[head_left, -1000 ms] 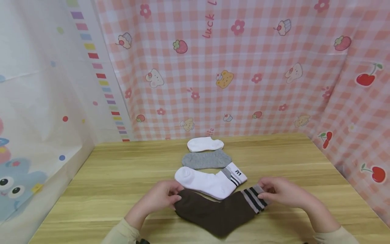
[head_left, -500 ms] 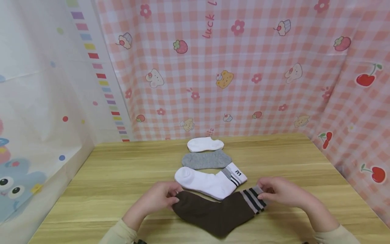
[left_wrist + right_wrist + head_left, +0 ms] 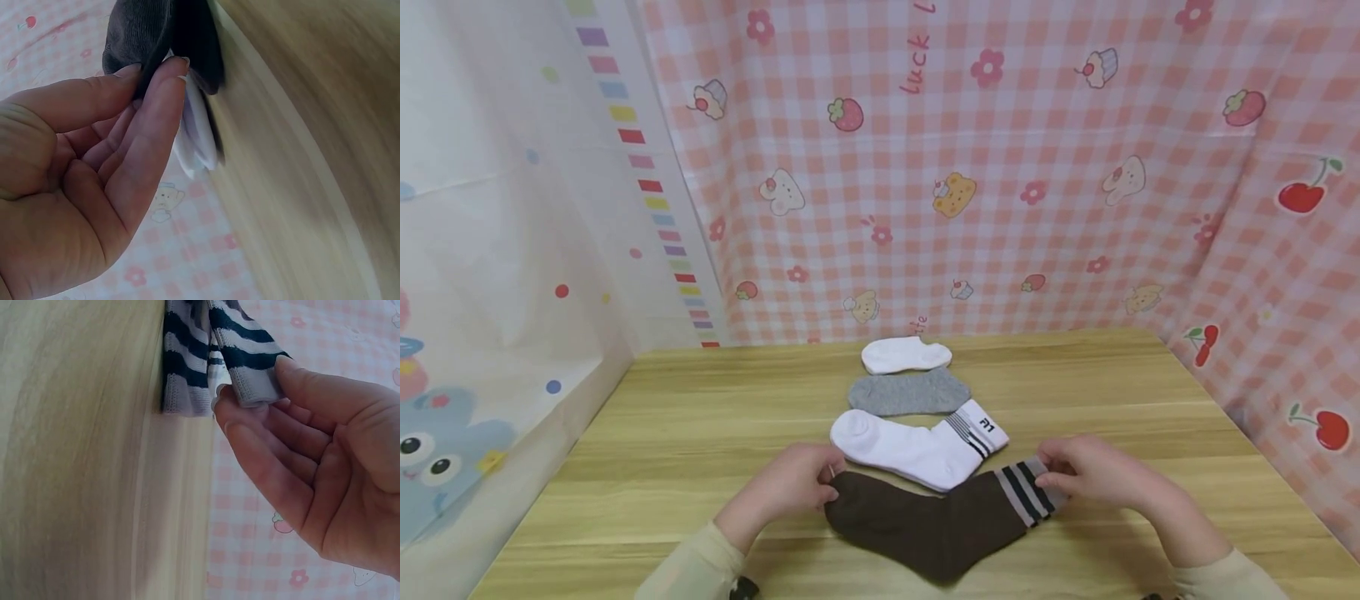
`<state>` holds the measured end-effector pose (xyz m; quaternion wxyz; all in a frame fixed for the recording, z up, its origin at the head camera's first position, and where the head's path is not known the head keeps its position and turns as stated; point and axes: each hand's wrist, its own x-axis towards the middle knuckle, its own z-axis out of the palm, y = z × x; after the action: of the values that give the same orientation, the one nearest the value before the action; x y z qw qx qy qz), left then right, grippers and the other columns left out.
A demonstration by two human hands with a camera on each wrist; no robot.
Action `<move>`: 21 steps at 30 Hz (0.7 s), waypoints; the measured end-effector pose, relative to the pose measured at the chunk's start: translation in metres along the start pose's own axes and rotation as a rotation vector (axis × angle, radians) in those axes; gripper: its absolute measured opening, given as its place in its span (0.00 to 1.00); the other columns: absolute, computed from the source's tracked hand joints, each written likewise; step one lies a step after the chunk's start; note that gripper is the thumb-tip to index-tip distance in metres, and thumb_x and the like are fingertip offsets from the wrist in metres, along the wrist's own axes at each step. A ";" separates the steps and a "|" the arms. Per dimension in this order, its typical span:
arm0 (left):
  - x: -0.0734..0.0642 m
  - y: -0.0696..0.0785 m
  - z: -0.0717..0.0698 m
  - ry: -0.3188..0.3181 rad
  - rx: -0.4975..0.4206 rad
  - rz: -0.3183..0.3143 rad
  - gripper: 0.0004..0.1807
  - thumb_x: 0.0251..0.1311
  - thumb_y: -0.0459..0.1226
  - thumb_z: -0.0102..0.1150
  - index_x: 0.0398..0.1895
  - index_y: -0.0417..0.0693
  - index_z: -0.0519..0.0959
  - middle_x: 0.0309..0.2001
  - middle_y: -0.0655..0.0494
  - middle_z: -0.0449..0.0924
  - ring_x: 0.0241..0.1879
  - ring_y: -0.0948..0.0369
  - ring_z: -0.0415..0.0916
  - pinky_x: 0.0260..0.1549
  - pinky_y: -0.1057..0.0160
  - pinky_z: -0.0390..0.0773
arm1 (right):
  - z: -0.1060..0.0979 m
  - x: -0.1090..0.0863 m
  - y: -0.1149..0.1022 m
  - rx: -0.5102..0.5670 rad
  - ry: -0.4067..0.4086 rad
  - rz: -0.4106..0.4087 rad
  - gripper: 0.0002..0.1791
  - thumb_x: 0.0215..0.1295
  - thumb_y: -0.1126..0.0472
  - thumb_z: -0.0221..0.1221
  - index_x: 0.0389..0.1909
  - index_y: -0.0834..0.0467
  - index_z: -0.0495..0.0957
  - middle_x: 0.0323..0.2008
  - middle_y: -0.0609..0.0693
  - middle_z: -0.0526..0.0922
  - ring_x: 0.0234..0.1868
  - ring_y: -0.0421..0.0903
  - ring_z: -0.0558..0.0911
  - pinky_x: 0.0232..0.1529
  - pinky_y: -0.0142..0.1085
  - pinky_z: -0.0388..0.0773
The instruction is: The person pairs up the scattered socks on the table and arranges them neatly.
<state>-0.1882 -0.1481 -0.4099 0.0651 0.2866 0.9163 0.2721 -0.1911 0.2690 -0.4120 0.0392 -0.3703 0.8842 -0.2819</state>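
A dark brown sock (image 3: 917, 525) with a grey-and-black striped cuff lies bent across the near middle of the table in the head view. My left hand (image 3: 793, 483) pinches its toe end between thumb and fingers; the left wrist view shows the dark toe fabric (image 3: 140, 37) raised, with another dark layer beside it. At the other end, my right hand (image 3: 1093, 475) pinches the cuff's edge. Two striped cuffs show in the right wrist view: the held cuff (image 3: 250, 362) and a second cuff (image 3: 186, 369) lying against the table.
Behind the brown sock lie a white sock (image 3: 898, 446) with black stripes, a grey sock (image 3: 906, 394) and a short white sock (image 3: 895, 356), in a row on the wooden table (image 3: 700, 417). A pink checked cloth (image 3: 880, 167) hangs along the back edge.
The brown sock's toe end has shifted slightly left with my left hand, and its outline looks smoother. My right hand stays at the cuff, nearly still. The other socks have not moved.
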 end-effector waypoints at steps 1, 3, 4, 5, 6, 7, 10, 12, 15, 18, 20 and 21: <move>0.001 0.000 0.000 -0.003 0.020 -0.003 0.14 0.46 0.24 0.71 0.26 0.48 0.75 0.19 0.65 0.74 0.20 0.69 0.72 0.28 0.64 0.74 | 0.000 0.000 0.000 -0.009 -0.003 0.009 0.12 0.65 0.62 0.64 0.27 0.51 0.70 0.19 0.32 0.67 0.20 0.28 0.66 0.20 0.28 0.67; 0.002 0.000 0.001 -0.008 0.052 -0.011 0.15 0.45 0.25 0.71 0.26 0.48 0.75 0.19 0.64 0.73 0.22 0.67 0.71 0.28 0.62 0.73 | 0.001 0.001 0.000 -0.024 -0.012 0.032 0.12 0.65 0.61 0.64 0.26 0.50 0.70 0.19 0.32 0.67 0.20 0.28 0.67 0.21 0.28 0.67; 0.003 0.000 0.001 -0.014 0.064 -0.018 0.15 0.45 0.25 0.71 0.25 0.48 0.74 0.19 0.64 0.73 0.22 0.66 0.71 0.28 0.62 0.73 | 0.001 0.001 0.000 -0.032 -0.016 0.044 0.13 0.65 0.61 0.64 0.26 0.50 0.70 0.19 0.32 0.67 0.20 0.28 0.67 0.21 0.28 0.67; 0.003 0.000 0.001 -0.020 0.072 -0.024 0.15 0.45 0.25 0.71 0.25 0.48 0.74 0.19 0.64 0.73 0.22 0.65 0.72 0.28 0.61 0.73 | 0.001 0.002 0.000 -0.040 -0.019 0.050 0.13 0.65 0.61 0.64 0.26 0.50 0.70 0.19 0.32 0.67 0.20 0.28 0.67 0.21 0.28 0.67; 0.004 0.001 0.001 -0.027 0.078 -0.031 0.15 0.45 0.25 0.71 0.25 0.48 0.74 0.19 0.63 0.72 0.22 0.65 0.72 0.28 0.61 0.73 | 0.002 0.002 0.000 -0.047 -0.024 0.060 0.13 0.65 0.60 0.64 0.26 0.50 0.71 0.18 0.32 0.67 0.19 0.28 0.67 0.21 0.28 0.67; 0.004 0.001 0.002 -0.035 0.082 -0.038 0.15 0.46 0.25 0.71 0.25 0.48 0.74 0.19 0.63 0.72 0.22 0.64 0.72 0.28 0.61 0.73 | 0.002 0.003 0.001 -0.056 -0.028 0.066 0.13 0.65 0.60 0.64 0.25 0.50 0.71 0.18 0.32 0.67 0.19 0.28 0.66 0.21 0.28 0.67; 0.006 0.002 0.001 -0.052 0.092 -0.052 0.15 0.46 0.25 0.71 0.25 0.47 0.74 0.20 0.61 0.73 0.22 0.63 0.73 0.28 0.60 0.73 | 0.004 0.004 0.002 -0.074 -0.046 0.093 0.13 0.65 0.59 0.64 0.24 0.49 0.71 0.17 0.33 0.67 0.19 0.29 0.67 0.21 0.29 0.67; 0.007 0.002 0.001 -0.057 0.093 -0.060 0.14 0.47 0.24 0.71 0.25 0.47 0.74 0.21 0.60 0.73 0.23 0.62 0.73 0.28 0.59 0.74 | 0.005 0.005 0.003 -0.081 -0.059 0.114 0.14 0.66 0.58 0.64 0.24 0.49 0.70 0.17 0.33 0.68 0.18 0.29 0.67 0.21 0.29 0.67; 0.009 0.002 0.002 -0.060 0.089 -0.077 0.14 0.47 0.24 0.71 0.25 0.47 0.75 0.21 0.59 0.74 0.22 0.61 0.73 0.29 0.58 0.74 | 0.006 0.006 0.004 -0.089 -0.074 0.138 0.14 0.66 0.58 0.64 0.23 0.49 0.70 0.16 0.33 0.69 0.18 0.30 0.68 0.21 0.29 0.67; 0.011 0.002 0.003 -0.063 0.080 -0.099 0.13 0.47 0.24 0.71 0.25 0.46 0.75 0.22 0.58 0.75 0.20 0.62 0.74 0.29 0.58 0.75 | 0.007 0.007 0.004 -0.100 -0.084 0.153 0.15 0.66 0.58 0.64 0.23 0.49 0.70 0.16 0.34 0.68 0.18 0.30 0.68 0.21 0.29 0.67; 0.011 0.002 0.003 -0.066 0.075 -0.113 0.13 0.47 0.24 0.71 0.25 0.46 0.76 0.23 0.56 0.76 0.20 0.62 0.75 0.30 0.57 0.76 | 0.008 0.007 0.004 -0.104 -0.091 0.164 0.15 0.66 0.58 0.63 0.23 0.49 0.70 0.16 0.34 0.68 0.17 0.30 0.68 0.21 0.29 0.67; 0.011 0.002 0.004 -0.067 0.078 -0.119 0.13 0.47 0.24 0.71 0.25 0.46 0.76 0.23 0.56 0.77 0.21 0.61 0.75 0.30 0.57 0.76 | 0.009 0.007 0.004 -0.110 -0.092 0.169 0.15 0.65 0.58 0.64 0.22 0.49 0.69 0.16 0.34 0.68 0.17 0.30 0.67 0.21 0.30 0.67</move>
<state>-0.1958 -0.1389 -0.4116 0.1007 0.2429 0.9390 0.2218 -0.1968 0.2626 -0.4206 0.0832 -0.3086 0.9237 -0.2112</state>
